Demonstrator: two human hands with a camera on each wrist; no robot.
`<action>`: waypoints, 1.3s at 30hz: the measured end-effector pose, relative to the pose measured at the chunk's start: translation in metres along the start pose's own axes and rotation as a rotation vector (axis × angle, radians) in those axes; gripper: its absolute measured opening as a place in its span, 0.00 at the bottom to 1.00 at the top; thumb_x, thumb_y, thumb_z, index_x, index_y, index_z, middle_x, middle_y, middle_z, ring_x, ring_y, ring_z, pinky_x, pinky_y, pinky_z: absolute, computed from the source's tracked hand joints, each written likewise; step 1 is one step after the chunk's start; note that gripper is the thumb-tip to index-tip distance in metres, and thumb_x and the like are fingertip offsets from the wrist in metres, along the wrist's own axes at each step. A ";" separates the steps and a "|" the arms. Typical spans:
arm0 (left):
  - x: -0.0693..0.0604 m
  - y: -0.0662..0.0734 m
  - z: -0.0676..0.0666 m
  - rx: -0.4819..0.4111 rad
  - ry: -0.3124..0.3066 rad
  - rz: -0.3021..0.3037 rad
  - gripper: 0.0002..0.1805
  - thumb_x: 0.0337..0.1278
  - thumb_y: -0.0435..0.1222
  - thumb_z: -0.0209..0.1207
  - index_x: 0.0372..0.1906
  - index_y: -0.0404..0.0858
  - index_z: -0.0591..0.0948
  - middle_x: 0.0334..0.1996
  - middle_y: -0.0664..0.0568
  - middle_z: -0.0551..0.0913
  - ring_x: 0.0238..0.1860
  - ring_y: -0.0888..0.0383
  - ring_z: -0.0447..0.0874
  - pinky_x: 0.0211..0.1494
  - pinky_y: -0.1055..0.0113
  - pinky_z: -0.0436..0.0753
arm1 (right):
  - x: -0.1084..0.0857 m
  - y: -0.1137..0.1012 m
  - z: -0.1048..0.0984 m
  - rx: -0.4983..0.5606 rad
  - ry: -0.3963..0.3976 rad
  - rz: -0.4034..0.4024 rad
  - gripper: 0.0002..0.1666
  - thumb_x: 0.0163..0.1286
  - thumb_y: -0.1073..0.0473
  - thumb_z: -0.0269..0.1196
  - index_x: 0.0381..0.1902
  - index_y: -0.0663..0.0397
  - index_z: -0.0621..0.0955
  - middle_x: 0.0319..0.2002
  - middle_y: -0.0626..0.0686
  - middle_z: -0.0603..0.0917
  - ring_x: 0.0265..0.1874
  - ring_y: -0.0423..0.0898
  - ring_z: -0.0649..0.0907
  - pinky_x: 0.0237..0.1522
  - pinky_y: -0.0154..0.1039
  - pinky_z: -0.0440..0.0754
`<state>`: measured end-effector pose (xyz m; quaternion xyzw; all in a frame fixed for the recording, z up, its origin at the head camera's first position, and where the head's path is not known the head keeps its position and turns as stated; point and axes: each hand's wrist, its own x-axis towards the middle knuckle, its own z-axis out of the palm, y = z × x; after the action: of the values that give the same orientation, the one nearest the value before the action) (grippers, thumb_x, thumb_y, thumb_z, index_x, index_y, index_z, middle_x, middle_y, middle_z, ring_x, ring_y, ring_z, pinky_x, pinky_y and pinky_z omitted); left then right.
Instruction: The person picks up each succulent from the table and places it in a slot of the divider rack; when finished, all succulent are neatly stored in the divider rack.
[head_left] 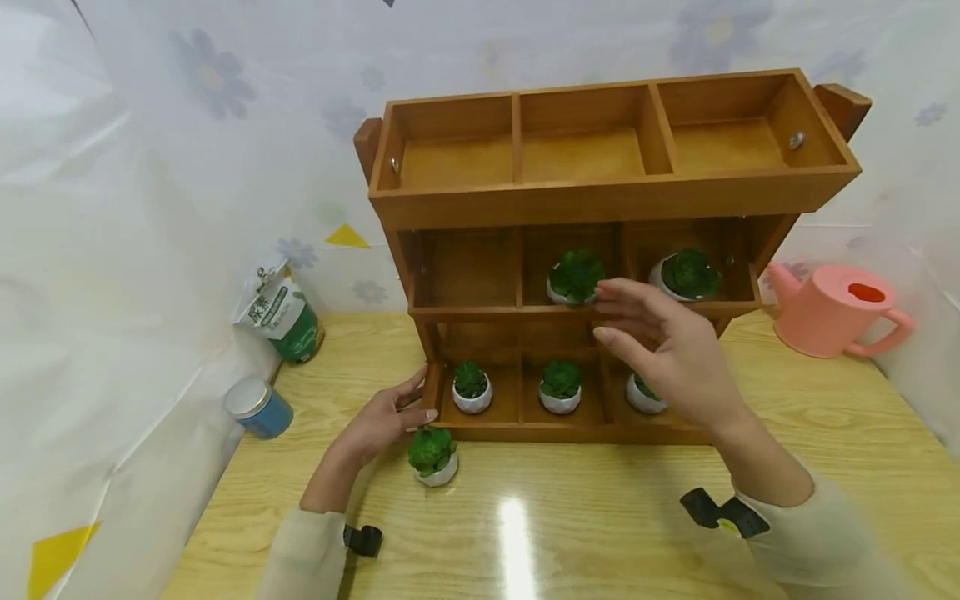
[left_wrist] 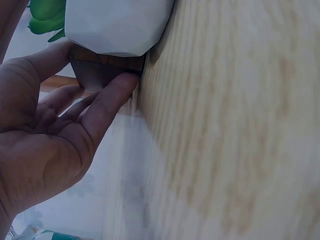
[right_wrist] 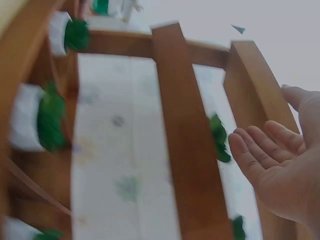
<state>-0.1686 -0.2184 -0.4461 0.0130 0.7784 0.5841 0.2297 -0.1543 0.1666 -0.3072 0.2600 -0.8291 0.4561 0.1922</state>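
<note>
A three-tier wooden shelf (head_left: 600,433) stands on the table, each tier split into three compartments. At its bottom left corner my left hand (head_left: 381,421) holds the end of the lowest tier; in the left wrist view the thumb and fingers pinch that corner (left_wrist: 95,72). A potted succulent (head_left: 435,458) sits on the table just in front of that hand. My right hand (head_left: 675,354) is raised before the middle tier with fingers extended and holding nothing. Its fingertips appear beside the succulent (head_left: 576,277) in the middle compartment; whether they touch is unclear.
Another succulent (head_left: 686,275) stands in the middle tier's right compartment. The bottom tier holds succulents at left (head_left: 471,387), centre (head_left: 561,387) and right (head_left: 647,396). A pink watering can (head_left: 832,310) is at right; a green-white pouch (head_left: 285,317) and blue tin (head_left: 260,408) at left.
</note>
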 end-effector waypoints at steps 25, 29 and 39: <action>0.000 -0.001 -0.002 -0.014 0.005 -0.006 0.43 0.68 0.44 0.64 0.80 0.66 0.55 0.81 0.42 0.54 0.70 0.41 0.74 0.63 0.45 0.80 | -0.073 0.029 0.166 0.256 -0.693 0.285 0.35 0.71 0.49 0.67 0.71 0.55 0.73 0.65 0.58 0.81 0.59 0.54 0.85 0.58 0.46 0.83; 0.001 -0.002 -0.003 -0.011 -0.003 0.000 0.43 0.68 0.44 0.64 0.80 0.65 0.54 0.81 0.40 0.53 0.71 0.40 0.73 0.63 0.45 0.80 | -0.067 0.026 0.178 0.195 -0.726 0.287 0.39 0.69 0.47 0.69 0.73 0.51 0.72 0.66 0.55 0.81 0.61 0.52 0.84 0.60 0.46 0.83; -0.001 0.001 -0.002 -0.013 -0.007 -0.002 0.43 0.69 0.43 0.64 0.80 0.65 0.54 0.81 0.41 0.53 0.72 0.39 0.70 0.64 0.44 0.79 | -0.056 0.026 0.196 0.090 -0.764 0.279 0.44 0.66 0.42 0.70 0.74 0.52 0.71 0.69 0.53 0.78 0.62 0.50 0.82 0.60 0.46 0.82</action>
<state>-0.1687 -0.2205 -0.4446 0.0125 0.7739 0.5888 0.2330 -0.1416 0.0249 -0.4549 0.3041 -0.8474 0.3840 -0.2049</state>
